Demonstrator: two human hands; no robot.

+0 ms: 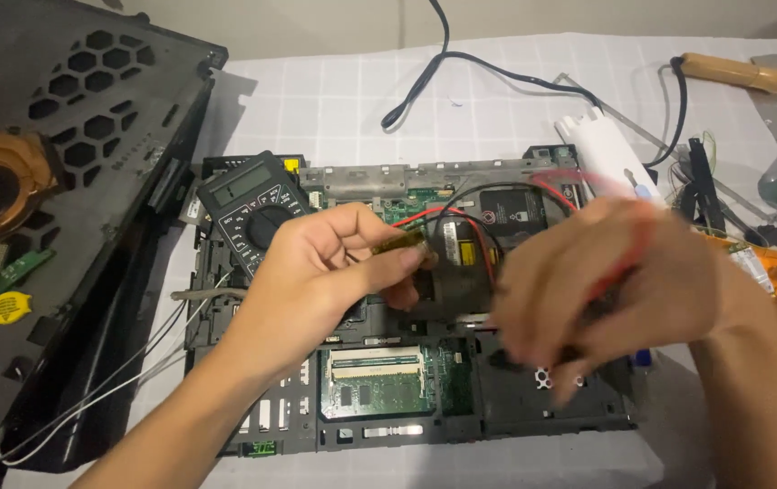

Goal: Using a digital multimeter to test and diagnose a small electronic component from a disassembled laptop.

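Left hand (pixel 334 272) pinches a small amber part (pixel 404 243); blurred right hand (pixel 597 290) grips red probe leads (pixel 628 263), fingers curled.

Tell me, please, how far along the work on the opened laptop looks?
Done: the black laptop base lies opened, its cover panel set aside. In hand: the left hand pinches a small yellowish flat component beside the black multimeter; the blurred right hand grips red and black leads. Left: everything remains unassembled.
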